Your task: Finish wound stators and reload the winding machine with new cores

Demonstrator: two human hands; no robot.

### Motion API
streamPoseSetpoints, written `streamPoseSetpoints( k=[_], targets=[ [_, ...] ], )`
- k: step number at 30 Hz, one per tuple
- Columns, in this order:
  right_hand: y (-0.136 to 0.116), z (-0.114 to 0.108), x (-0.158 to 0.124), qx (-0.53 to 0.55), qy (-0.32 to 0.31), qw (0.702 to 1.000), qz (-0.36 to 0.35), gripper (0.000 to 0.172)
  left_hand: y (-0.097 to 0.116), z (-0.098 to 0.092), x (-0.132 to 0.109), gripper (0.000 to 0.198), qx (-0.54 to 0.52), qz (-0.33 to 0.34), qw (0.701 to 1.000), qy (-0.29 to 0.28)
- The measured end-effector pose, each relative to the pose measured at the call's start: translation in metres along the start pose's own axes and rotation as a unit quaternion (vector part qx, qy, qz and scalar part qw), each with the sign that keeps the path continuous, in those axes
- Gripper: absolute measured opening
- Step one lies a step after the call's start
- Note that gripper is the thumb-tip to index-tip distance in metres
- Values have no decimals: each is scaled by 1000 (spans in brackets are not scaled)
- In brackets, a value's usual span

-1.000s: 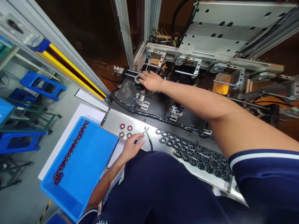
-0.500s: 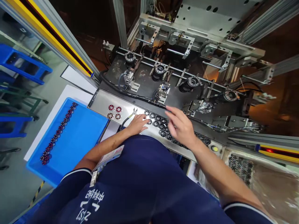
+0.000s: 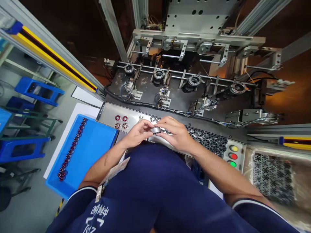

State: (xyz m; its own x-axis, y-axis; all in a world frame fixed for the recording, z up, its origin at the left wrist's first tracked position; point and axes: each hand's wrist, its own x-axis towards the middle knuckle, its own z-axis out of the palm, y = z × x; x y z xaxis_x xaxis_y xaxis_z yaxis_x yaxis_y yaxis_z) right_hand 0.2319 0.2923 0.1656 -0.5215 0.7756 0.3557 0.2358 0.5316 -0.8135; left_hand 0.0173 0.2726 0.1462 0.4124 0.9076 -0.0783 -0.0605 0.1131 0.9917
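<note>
Over the steel shelf (image 3: 109,113), in front of my body, both hands meet on one small motor stator (image 3: 155,130), a grey metal ring tilted on its edge. My left hand (image 3: 136,134) pinches its left side between thumb and fingers. From the right, my right hand (image 3: 178,133) grips the other side, fingers closed. Several dark spoked stators (image 3: 209,140) lie in rows on the shelf right of my hands, partly hidden by the right one. Left of my hands sit red stators (image 3: 124,118) in a small group. Wire cutters (image 3: 141,117) are half covered behind my left hand.
Behind the shelf stands a machine with several black round fixtures (image 3: 159,75) and metal brackets. A blue tray (image 3: 97,145) with a row of red stators stands at left. Yellow, red and green buttons (image 3: 233,156) and a plastic-lined box of stators (image 3: 272,174) are at right.
My right hand has moved left and down from above the stator rows to meet my left hand. A stator is now lifted between both hands. The view has shifted somewhat.
</note>
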Motion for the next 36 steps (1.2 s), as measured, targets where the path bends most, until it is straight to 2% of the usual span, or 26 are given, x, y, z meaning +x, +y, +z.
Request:
streamPoseSetpoints(
  k=[3, 5, 8, 10, 12, 17, 21, 24, 26, 29, 30, 32, 34, 36],
  targets=[
    [-7, 9, 3, -55, 66, 996, -39, 23, 6, 11, -4, 49, -105, -5, 992, 63],
    [-8, 14, 3, -87, 94, 990, -53, 24, 5, 16, -4, 54, -131, -7, 986, 107],
    [-9, 10, 7, -75, 84, 991, -79, 31, 2, 17, -3, 48, -109, 26, 982, 153],
    [-9, 0, 13, -19, 30, 997, -72, 30, 2, 13, -4, 43, -84, 56, 983, 156],
    [-8, -14, 22, 49, -46, 997, -26, 23, 5, 8, -5, 38, -45, 69, 987, 140],
    [0, -37, 44, 182, -210, 957, 78, 31, 14, 0, -8, 31, 90, 62, 990, 86],
    [0, -41, 55, 231, -333, 911, 79, 42, 17, -3, -8, 28, 126, 82, 988, 44],
    [3, -51, 72, 228, -360, 903, 60, 43, 10, -7, -4, 42, 126, 109, 984, 66],
    [17, -63, 96, 172, -332, 926, 50, 38, -2, -12, 2, 47, 200, 105, 968, 105],
    [60, -84, 147, 0, -235, 971, 51, 32, -30, -20, 15, 35, 367, 73, 920, 114],
    [79, -88, 164, -69, -205, 974, 65, 30, -41, -21, 19, 31, 403, 64, 907, 104],
    [116, -93, 194, -179, -182, 961, 110, 27, -61, -22, 28, 31, 439, 51, 893, 80],
    [146, -91, 213, -219, -179, 950, 133, 25, -78, -22, 34, 34, 472, 36, 879, 60],
    [168, -86, 220, -227, -183, 946, 139, 26, -89, -21, 38, 35, 499, 20, 865, 43]
  ],
)
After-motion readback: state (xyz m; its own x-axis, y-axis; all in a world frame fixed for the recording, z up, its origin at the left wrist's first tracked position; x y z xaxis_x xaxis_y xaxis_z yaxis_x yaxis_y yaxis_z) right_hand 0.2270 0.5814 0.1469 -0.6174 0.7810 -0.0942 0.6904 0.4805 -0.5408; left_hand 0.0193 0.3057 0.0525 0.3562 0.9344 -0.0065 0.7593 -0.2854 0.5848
